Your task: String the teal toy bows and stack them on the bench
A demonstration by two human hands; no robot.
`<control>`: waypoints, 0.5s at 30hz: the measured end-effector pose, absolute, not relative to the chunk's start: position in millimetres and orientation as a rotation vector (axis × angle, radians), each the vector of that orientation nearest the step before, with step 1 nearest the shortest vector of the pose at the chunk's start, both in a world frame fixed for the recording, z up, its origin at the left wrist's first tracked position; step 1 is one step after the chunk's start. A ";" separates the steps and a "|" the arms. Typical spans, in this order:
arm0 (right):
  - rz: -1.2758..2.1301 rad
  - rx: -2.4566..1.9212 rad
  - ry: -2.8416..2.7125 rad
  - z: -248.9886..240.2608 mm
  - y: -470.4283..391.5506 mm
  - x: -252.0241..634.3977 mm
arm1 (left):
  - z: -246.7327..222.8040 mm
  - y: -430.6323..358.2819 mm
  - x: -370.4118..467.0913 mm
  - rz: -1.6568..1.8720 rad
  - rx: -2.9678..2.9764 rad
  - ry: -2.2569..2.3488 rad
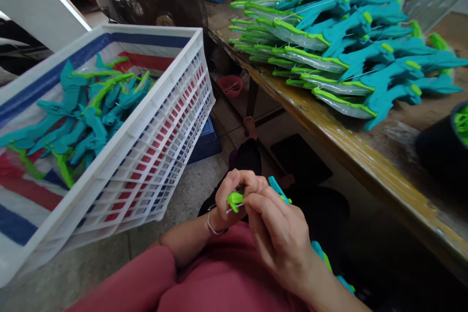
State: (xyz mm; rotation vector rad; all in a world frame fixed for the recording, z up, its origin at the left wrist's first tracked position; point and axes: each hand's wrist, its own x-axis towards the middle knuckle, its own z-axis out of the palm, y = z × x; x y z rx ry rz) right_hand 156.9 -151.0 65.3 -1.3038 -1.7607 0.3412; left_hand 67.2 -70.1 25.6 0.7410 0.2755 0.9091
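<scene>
Close in front of my body, both hands meet around a teal-and-green plastic piece. Its bright green end shows between my hands, with a thin white strand beside it. A teal arm of plastic juts out past my right knuckles. My left hand is closed around the piece, thumb side up. Fingertips of my right hand pinch near the green end. The middle of the piece is hidden by my fingers. More teal and green plastic shows below my right forearm.
At left stands a white plastic crate, lined with striped cloth and holding loose teal-and-green pieces. Similar pieces with clear parts lie in a stack on the wooden table. A black bucket sits at right, a red basin beyond.
</scene>
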 end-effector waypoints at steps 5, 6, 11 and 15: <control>0.094 -1.325 -1.777 49.3 -151.7 155.4 | 21.6 -69.1 70.2 0.869 0.789 0.402; 0.005 -1.330 -1.785 43.5 -152.0 157.3 | 19.1 -69.0 70.6 0.859 0.821 0.433; -0.493 -1.319 -1.942 15.3 -146.9 180.1 | 9.4 -67.9 67.9 0.753 1.014 0.552; -0.575 -1.335 -2.022 11.9 -144.8 198.2 | 21.1 -69.5 58.7 0.655 1.186 0.565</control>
